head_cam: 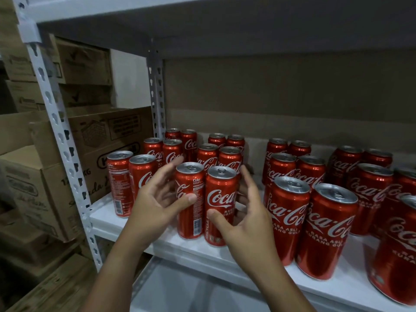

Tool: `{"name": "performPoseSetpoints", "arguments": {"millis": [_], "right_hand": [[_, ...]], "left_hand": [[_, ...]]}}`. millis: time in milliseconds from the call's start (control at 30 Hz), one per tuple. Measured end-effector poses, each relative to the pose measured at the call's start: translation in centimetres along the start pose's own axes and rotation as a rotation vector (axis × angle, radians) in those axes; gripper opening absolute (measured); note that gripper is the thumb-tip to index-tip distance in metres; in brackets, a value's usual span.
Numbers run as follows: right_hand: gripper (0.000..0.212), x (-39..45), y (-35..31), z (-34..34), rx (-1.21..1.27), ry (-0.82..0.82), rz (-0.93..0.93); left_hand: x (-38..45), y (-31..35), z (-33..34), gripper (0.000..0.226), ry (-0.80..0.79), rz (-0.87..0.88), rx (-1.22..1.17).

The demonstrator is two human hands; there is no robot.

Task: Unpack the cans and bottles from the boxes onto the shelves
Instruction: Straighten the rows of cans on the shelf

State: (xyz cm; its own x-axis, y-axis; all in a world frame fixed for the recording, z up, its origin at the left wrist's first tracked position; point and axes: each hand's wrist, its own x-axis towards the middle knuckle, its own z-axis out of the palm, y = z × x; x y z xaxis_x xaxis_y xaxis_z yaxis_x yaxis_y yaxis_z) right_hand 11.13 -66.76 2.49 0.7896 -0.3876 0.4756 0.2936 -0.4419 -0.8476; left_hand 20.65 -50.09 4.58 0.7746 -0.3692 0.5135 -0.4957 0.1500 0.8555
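Observation:
Two red Coca-Cola cans stand side by side at the front of the white shelf (157, 242). My left hand (155, 199) is at the left can (189, 206): the thumb touches its front and the fingers are spread loosely beside it, blurred. My right hand (245, 219) holds the right can (219, 199), thumb on its front and fingers curled round its far side. Several more cans stand in pairs behind them (208, 154), to the left (130, 176) and to the right (310, 215).
A grey upper shelf (202, 23) hangs low over the cans. A white slotted upright (63, 140) stands at the left. Brown cardboard boxes (45, 188) are stacked left of the rack. A lower shelf (191, 289) shows beneath.

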Motion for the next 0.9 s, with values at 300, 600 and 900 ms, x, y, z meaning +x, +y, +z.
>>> {"name": "performPoseSetpoints", "arguments": {"millis": [300, 600, 900], "right_hand": [[0.107, -0.3, 0.4, 0.5, -0.059, -0.053, -0.033], [0.108, -0.4, 1.3, 1.1, -0.120, 0.053, -0.039], [0.105, -0.8, 1.8, 0.7, -0.099, -0.021, -0.038]], "left_hand": [[-1.3, -1.2, -0.5, 0.093, -0.017, -0.028, 0.006], [-1.5, -1.3, -0.1, 0.089, 0.043, -0.030, 0.070], [-2.0, -1.6, -0.1, 0.089, 0.039, -0.060, 0.076]]}}
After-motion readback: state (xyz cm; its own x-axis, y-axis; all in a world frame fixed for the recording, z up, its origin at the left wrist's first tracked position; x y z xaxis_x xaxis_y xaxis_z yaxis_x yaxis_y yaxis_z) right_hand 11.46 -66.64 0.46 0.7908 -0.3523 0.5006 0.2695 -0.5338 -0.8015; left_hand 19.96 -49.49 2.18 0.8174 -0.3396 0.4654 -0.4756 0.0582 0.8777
